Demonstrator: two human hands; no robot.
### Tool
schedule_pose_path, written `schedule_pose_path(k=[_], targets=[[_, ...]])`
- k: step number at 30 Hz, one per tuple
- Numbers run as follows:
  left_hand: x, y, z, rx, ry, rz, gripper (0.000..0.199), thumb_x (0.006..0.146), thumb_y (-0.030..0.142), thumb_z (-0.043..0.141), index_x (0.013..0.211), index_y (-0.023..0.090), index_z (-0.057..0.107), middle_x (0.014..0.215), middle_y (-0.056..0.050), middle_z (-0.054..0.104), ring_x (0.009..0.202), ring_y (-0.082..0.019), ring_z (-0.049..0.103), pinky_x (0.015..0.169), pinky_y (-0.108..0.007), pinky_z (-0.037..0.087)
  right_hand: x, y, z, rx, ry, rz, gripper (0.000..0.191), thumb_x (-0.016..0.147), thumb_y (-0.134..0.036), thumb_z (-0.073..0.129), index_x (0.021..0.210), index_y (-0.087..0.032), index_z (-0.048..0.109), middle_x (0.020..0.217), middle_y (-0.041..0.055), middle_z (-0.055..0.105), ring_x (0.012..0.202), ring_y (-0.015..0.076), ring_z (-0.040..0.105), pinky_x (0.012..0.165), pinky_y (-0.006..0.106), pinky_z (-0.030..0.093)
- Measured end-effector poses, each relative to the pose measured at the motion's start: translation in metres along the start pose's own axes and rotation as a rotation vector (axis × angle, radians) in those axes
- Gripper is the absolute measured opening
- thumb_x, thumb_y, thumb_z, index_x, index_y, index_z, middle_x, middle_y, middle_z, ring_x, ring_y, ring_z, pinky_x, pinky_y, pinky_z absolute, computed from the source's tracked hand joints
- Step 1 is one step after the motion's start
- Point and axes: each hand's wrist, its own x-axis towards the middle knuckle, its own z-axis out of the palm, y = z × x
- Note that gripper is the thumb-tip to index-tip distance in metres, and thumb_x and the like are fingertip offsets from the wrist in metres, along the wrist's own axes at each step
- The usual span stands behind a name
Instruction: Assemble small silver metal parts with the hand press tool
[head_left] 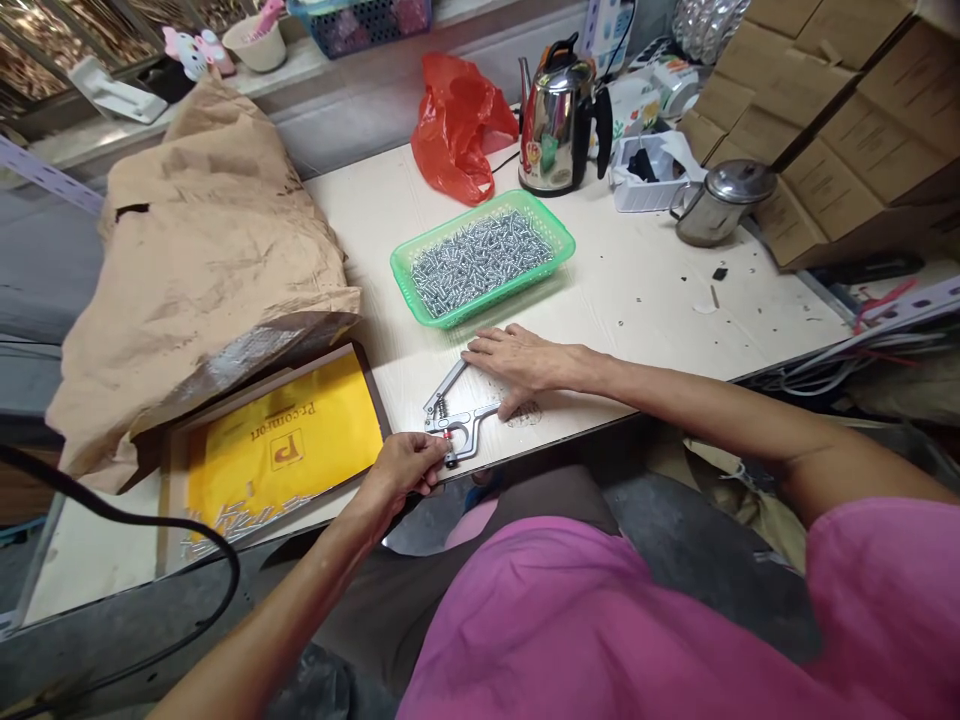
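Note:
A silver hand-press plier [466, 425] with a spring, a long lever and a C-shaped jaw lies near the table's front edge. My left hand [409, 465] is closed in a pinch at its jaw, beside a red part and a black knob. Whatever sits between those fingertips is too small to make out. My right hand [521, 362] lies with fingers stretched over the lever's end, its thumb by the tip of the lower handle. Beyond it stands a green basket [442, 318] full of small metal pins [484, 262]. Several similar metal pieces [244, 515] lie on a yellow-bottomed tray [300, 430] at left.
A big brown paper sack [202, 240] leans over the tray. At the back are a red plastic bag [457, 125], a steel kettle [555, 125], a white basket [649, 185] and a lidded metal cup [716, 205]. Cardboard boxes [832, 130] stand right; a black cable [150, 518] hangs at left.

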Motion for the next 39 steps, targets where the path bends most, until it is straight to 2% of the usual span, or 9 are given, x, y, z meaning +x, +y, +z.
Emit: schedule_pose_path(k=[7, 10, 12, 16, 21, 25, 28, 34, 39], targets=[[0.001, -0.002, -0.001, 0.004, -0.007, -0.004, 0.043, 0.062, 0.055, 0.071, 0.064, 0.016, 0.056, 0.043, 0.006, 0.046, 0.037, -0.006, 0.041, 0.037, -0.018, 0.029, -0.007, -0.013, -0.004, -0.053, 0.003, 0.058, 0.063, 0.072, -0.052, 0.073, 0.114, -0.009, 0.054, 0.113, 0.0153, 0.053, 0.104, 0.0300, 0.043, 0.084, 0.039, 0.033], [-0.007, -0.001, 0.002, 0.150, 0.052, -0.003, 0.040, 0.071, 0.055, 0.064, 0.062, 0.017, 0.055, 0.044, 0.004, 0.046, 0.039, -0.010, 0.044, 0.040, -0.021, 0.031, -0.013, -0.019, -0.006, -0.048, -0.001, 0.066, 0.052, 0.077, -0.047, 0.071, 0.110, -0.009, 0.057, 0.111, 0.0147, 0.053, 0.102, 0.0281, 0.043, 0.081, 0.037, 0.031], [-0.015, 0.002, 0.007, 0.378, 0.203, 0.120, 0.036, 0.079, 0.051, 0.058, 0.066, 0.017, 0.059, 0.053, 0.001, 0.054, 0.048, -0.013, 0.051, 0.046, -0.024, 0.037, -0.016, -0.021, -0.007, -0.043, -0.004, 0.076, 0.047, 0.079, -0.044, 0.070, 0.109, -0.009, 0.058, 0.111, 0.0150, 0.054, 0.102, 0.0274, 0.043, 0.081, 0.037, 0.030], [-0.018, 0.014, 0.024, 0.833, 0.482, 0.584, 0.023, 0.087, 0.038, 0.054, 0.092, 0.018, 0.065, 0.093, -0.008, 0.067, 0.087, -0.024, 0.061, 0.070, -0.033, 0.048, -0.019, -0.026, -0.008, -0.043, 0.007, 0.086, 0.043, 0.082, -0.041, 0.069, 0.108, -0.008, 0.058, 0.111, 0.0161, 0.054, 0.103, 0.0275, 0.043, 0.082, 0.037, 0.031], [0.017, 0.032, 0.035, 1.075, 0.376, 0.899, 0.052, 0.081, 0.027, 0.066, 0.128, 0.014, 0.049, 0.131, -0.015, 0.056, 0.118, -0.030, 0.049, 0.096, -0.042, 0.044, -0.020, -0.024, -0.004, -0.019, 0.030, 0.089, 0.051, 0.080, -0.042, 0.071, 0.115, -0.008, 0.055, 0.113, 0.0160, 0.053, 0.104, 0.0273, 0.044, 0.082, 0.037, 0.033], [0.036, 0.038, 0.029, 1.165, 0.262, 0.886, 0.061, 0.081, 0.029, 0.067, 0.135, 0.014, 0.042, 0.126, -0.014, 0.057, 0.110, -0.029, 0.053, 0.092, -0.041, 0.046, -0.028, -0.013, -0.003, 0.029, 0.024, 0.098, 0.064, 0.072, -0.051, 0.075, 0.116, -0.009, 0.053, 0.113, 0.0152, 0.053, 0.104, 0.0274, 0.045, 0.082, 0.037, 0.036], [0.037, 0.044, 0.028, 1.231, 0.258, 0.863, 0.066, 0.081, 0.035, 0.067, 0.136, 0.011, 0.040, 0.121, -0.016, 0.058, 0.107, -0.030, 0.052, 0.089, -0.042, 0.046, -0.033, -0.010, -0.004, 0.020, 0.013, 0.103, 0.057, 0.075, -0.050, 0.073, 0.111, -0.009, 0.056, 0.109, 0.0143, 0.055, 0.101, 0.0266, 0.047, 0.082, 0.036, 0.038], [0.036, 0.057, 0.034, 1.245, 0.138, 0.942, 0.042, 0.084, 0.034, 0.064, 0.120, 0.014, 0.055, 0.103, -0.011, 0.060, 0.098, -0.027, 0.051, 0.083, -0.039, 0.046, -0.035, -0.023, -0.001, 0.011, 0.037, 0.156, 0.045, 0.081, -0.037, 0.071, 0.111, -0.006, 0.058, 0.104, 0.0144, 0.057, 0.099, 0.0254, 0.049, 0.083, 0.036, 0.041], [0.032, 0.051, 0.038, 1.200, 0.113, 0.978, 0.017, 0.090, 0.028, 0.056, 0.101, 0.016, 0.061, 0.093, -0.008, 0.060, 0.089, -0.023, 0.051, 0.076, -0.035, 0.045, -0.043, -0.037, 0.012, 0.029, 0.082, 0.161, 0.015, 0.092, -0.021, 0.055, 0.097, -0.009, 0.063, 0.094, 0.0122, 0.059, 0.091, 0.0215, 0.050, 0.074, 0.032, 0.039]])
